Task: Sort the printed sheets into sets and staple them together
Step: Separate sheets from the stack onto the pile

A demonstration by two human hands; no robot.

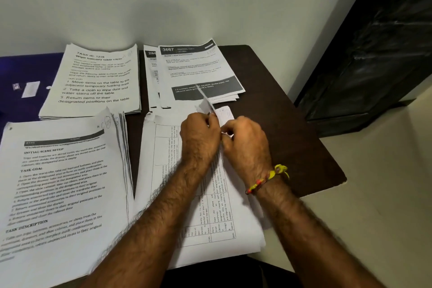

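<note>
Both my hands meet over the top right corner of a stack of sheets printed with a table (163,161), lying in front of me. My left hand (201,138) pinches the corner of the sheets, and a lifted sheet edge (205,98) stands up from it. My right hand (245,142) curls round the same corner from the right, thumb against the paper. No stapler shows in view; the hands hide what lies between them.
Three other paper piles lie on the dark table (280,124): a "3667" pile (198,70) at the back, a "Wipe balcony table clean" pile (95,82) back left, an "Initial scene setup" pile (63,189) front left. A blue folder (23,72) lies far left. A dark cabinet (374,54) stands right.
</note>
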